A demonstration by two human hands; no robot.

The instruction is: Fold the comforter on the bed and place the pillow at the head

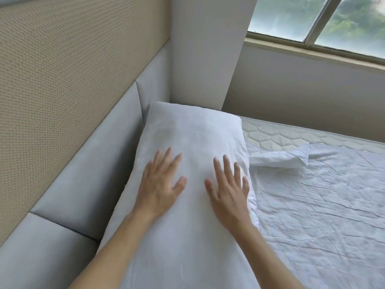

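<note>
Head view, looking down along the bed's head end. The pillow (187,163), white and long, lay lengthwise against the grey padded headboard (87,170), its far end tucked into the corner where the headboard met a white wall column (208,49). I saw both palms flat on top of it. The left hand (160,182) rested on the side nearer the headboard, fingers spread and straight, gripping nothing. The right hand (229,190) lay beside it toward the mattress side, likewise flat and released, its outer fingers near the pillow's edge. The two hands were close together but not touching.

To the right of the pillow, a wrinkled white sheet (323,205) covered most of the bed. One corner of it (279,158) was folded back just beside the pillow, exposing the quilted mattress (270,136) beneath. I could not identify a comforter with certainty in this view. A window (333,19) sat above the far side of the bed, foliage blurred behind the glass.
</note>
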